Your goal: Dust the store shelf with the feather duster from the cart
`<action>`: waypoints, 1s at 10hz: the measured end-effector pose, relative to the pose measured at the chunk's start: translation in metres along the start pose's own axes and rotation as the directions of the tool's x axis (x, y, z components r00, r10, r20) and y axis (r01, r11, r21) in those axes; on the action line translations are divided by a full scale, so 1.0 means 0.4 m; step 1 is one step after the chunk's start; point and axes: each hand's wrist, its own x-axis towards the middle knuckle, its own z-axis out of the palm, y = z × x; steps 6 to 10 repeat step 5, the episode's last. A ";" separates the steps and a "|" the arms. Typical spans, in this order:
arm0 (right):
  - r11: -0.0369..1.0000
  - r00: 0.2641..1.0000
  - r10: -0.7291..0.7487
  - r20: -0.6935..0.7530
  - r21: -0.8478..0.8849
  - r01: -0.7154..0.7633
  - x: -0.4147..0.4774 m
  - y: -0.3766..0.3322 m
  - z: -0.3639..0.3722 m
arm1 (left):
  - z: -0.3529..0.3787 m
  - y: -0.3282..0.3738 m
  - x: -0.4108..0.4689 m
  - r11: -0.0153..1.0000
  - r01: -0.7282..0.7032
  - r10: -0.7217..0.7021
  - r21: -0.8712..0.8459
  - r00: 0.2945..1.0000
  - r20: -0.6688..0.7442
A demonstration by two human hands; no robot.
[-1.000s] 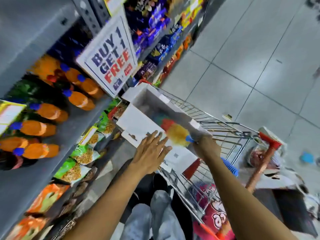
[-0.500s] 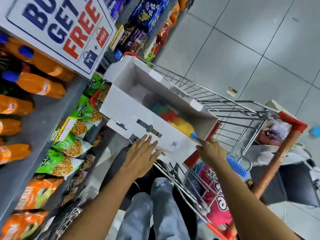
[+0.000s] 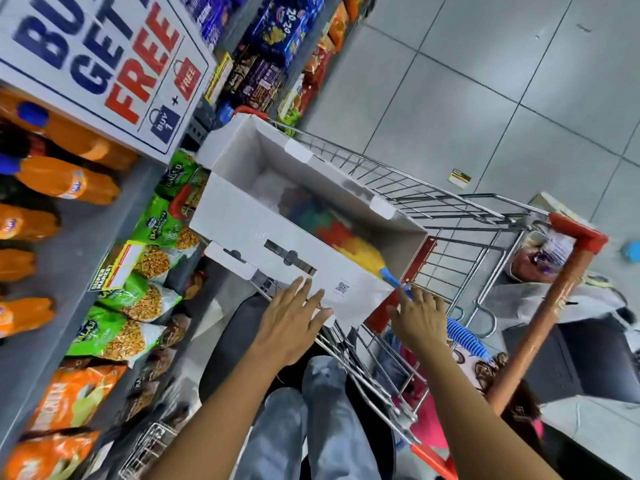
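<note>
Store aisle, shelf (image 3: 86,216) running along left, cart (image 3: 450,216) at right. Left hand (image 3: 291,327) resting flat, fingers spread, on box (image 3: 277,237) near wall. Duster (image 3: 360,251) lying in box, handle poking over near right corner. Right hand (image 3: 420,318) reaching, fingers loosely spread, holding nothing. Risk: handle snagging rim, box tipping off cart. Versus earlier: right hand opening, slipping below handle.

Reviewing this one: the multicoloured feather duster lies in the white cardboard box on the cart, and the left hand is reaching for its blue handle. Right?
Not quite. The head view shows the right hand at the blue handle of the multicoloured feather duster; the left hand rests on the white cardboard box in the wire cart.
</note>
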 end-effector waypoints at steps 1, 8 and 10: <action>0.990 0.998 0.026 -0.051 0.142 -0.019 -0.009 -0.028 -0.005 | -0.001 -0.005 -0.021 1.000 0.007 -0.007 0.000 1.000 -0.016; 0.875 0.952 0.081 -0.294 0.478 0.073 -0.074 -0.193 -0.116 | -0.109 -0.074 -0.104 0.998 -0.018 0.036 0.058 0.946 -0.321; 0.875 0.952 0.081 -0.294 0.478 0.073 -0.074 -0.193 -0.116 | -0.109 -0.074 -0.104 0.998 -0.018 0.036 0.058 0.946 -0.321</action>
